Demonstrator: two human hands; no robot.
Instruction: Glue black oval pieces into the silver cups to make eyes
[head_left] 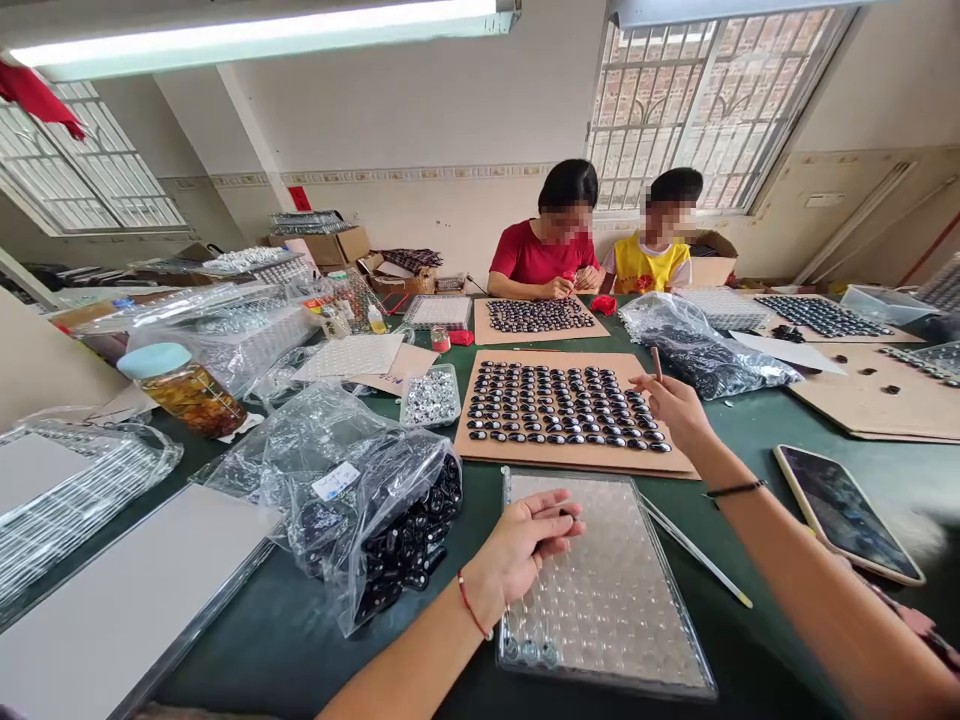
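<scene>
- I'm seeing the left hand (525, 545) reaching over the clear plastic tray (607, 600), its fingers pinching a small dark piece (568, 515).
- Well apart, the right hand (679, 412) is gripping a thin brown stick (657, 364) past the tray's far edge.
- Shiny black ovals (555, 396) are lying in rows on cardboard (510, 457) just past the tray.
- A plastic bag (307, 475) is spilling black pieces (412, 535) left of the tray.

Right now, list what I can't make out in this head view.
All in the head view:
Dark piece in the left hand: mostly covered by fingers.
Brown stick: lower end hidden in the right hand.
Label on the plastic bag: print too small.
Phone: screen content lost in reflections.
White panel at lower left: cut off by the picture's edges.
</scene>
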